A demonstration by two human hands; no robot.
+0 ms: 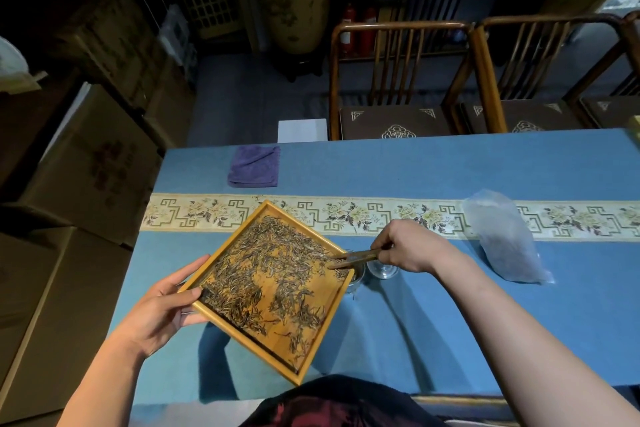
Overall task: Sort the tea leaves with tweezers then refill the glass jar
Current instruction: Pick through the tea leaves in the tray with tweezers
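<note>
A square wooden tray (242,345) is lifted above the blue table and turned like a diamond, its right corner over a glass jar (357,277). Dark tea leaves (273,274) lie scattered over the tray. My left hand (162,308) grips the tray's left corner, thumb on the rim. My right hand (405,248) holds wooden tweezers (356,258), whose tips touch the leaves at the tray's right corner. The jar is mostly hidden behind the tray. A round piece of clear glass (382,270), perhaps the jar's lid, lies just right of it.
A clear plastic bag (505,239) with tea lies on the table to the right. A folded purple cloth (254,166) sits at the far left of the table. Wooden chairs (398,80) stand behind the table, cardboard boxes (86,163) to the left.
</note>
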